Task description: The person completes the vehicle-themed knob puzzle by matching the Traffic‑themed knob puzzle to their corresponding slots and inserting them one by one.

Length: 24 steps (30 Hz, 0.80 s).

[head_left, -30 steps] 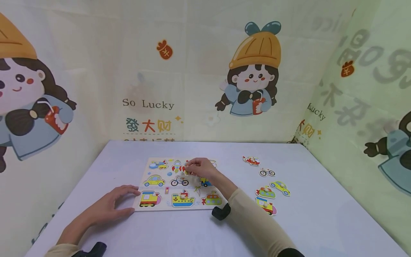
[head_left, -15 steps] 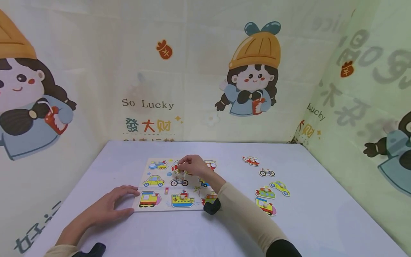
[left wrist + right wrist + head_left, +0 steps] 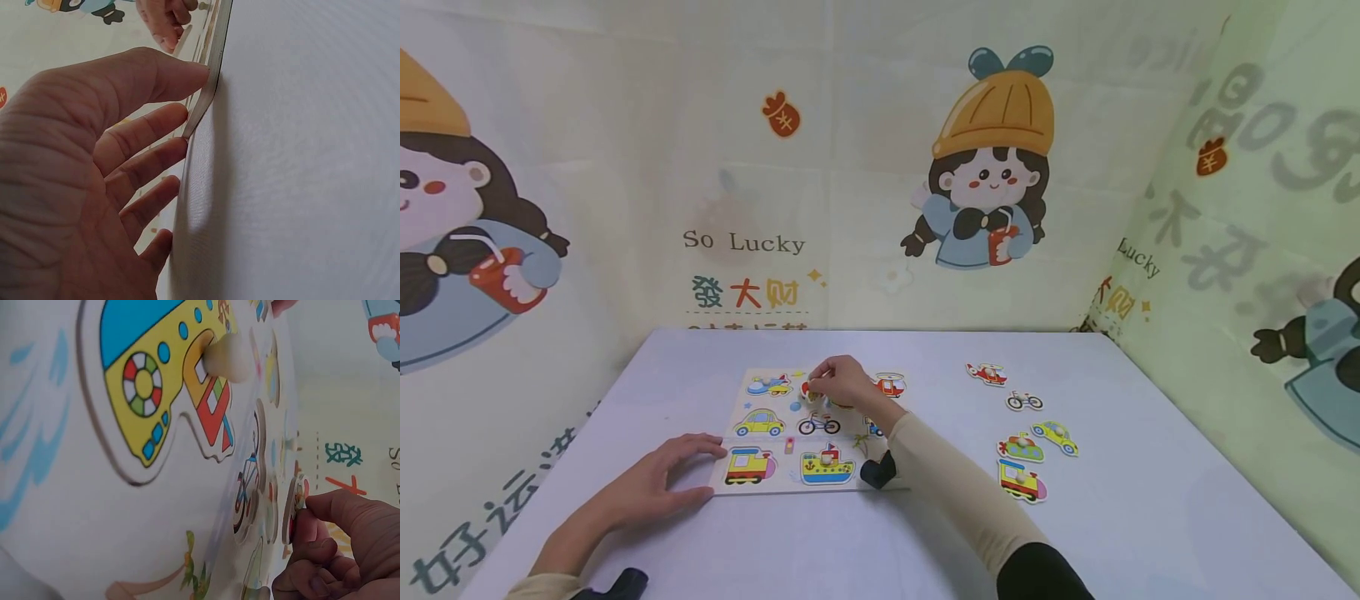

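A white wooden puzzle board point(image 3: 787, 477) with printed vehicle pictures lies on the table. My right hand point(image 3: 848, 385) is over its top middle, pinching a small, partly red puzzle piece point(image 3: 290, 512) between thumb and fingers, just above the board's surface. The fingers hide most of that piece, so its picture is unclear. My left hand point(image 3: 658, 479) touches the board's left edge, fingers fairly straight and thumb by the near corner. A ship piece point(image 3: 134, 394) with a round wooden knob point(image 3: 228, 357) sits in the board's lower row. The printed bicycle point(image 3: 819, 425) shows below my right hand.
Right of the board lie several loose pieces: a helicopter point(image 3: 987, 375), a bicycle point(image 3: 1024, 402), a yellow car point(image 3: 1055, 437), a green submarine point(image 3: 1020, 447) and a train point(image 3: 1022, 481). A printed cloth point(image 3: 857, 167) hangs behind the table point(image 3: 1135, 517).
My right hand has moved left across the board with the piece, then slowed over the top middle. The printed helicopter is uncovered; the sleeve now covers the lower right picture. My left hand stays put.
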### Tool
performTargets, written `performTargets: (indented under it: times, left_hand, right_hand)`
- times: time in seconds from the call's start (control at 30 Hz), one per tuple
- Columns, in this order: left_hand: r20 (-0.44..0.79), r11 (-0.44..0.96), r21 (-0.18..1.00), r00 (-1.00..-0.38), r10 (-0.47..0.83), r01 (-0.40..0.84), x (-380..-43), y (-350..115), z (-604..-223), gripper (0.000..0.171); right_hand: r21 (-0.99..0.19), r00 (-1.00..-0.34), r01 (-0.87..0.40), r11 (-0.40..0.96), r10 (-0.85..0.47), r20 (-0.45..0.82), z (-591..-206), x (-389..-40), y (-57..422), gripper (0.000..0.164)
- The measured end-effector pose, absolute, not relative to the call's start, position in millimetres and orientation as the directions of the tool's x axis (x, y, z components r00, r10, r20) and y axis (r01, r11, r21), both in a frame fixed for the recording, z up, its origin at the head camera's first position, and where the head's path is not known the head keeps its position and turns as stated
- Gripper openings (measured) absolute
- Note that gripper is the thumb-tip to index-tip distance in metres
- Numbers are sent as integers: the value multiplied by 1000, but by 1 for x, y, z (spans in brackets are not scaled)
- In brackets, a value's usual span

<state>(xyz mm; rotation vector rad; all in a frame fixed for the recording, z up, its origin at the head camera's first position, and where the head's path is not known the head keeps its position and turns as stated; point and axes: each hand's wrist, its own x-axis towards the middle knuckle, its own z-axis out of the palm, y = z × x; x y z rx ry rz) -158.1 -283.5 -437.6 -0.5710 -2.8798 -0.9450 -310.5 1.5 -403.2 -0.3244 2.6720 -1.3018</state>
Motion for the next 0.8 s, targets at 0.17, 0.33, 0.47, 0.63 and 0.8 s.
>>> performTargets:
  times: [0.17, 0.33, 0.47, 0.63, 0.8]
  left_hand:
    - [158, 747, 566, -935, 319, 350, -159, -283, -437, 45]
    - [159, 748, 564, -935, 317, 350, -158, -283, -437, 45]
    - [166, 747, 564, -934, 316, 353, -158, -282, -436, 45]
    - [166, 744, 564, -932, 323, 359, -157, -282, -435, 45]
    - [160, 745, 567, -934, 319, 351, -158, -283, -433, 46]
  right_hand:
    - [-776, -963, -138, 616, -266, -40, -405, -314, 1, 10]
    - [-746, -962, -162, 646, -271, -26, -404, -315, -2, 9]
    - [-718, -961, -181, 672, -276, -16, -404, -317, -5, 10]
    - [-697, -961, -181, 694, -274, -23, -406, -319, -8, 10]
    - [-682, -961, -171, 711, -274, -46, -406, -318, -12, 11]
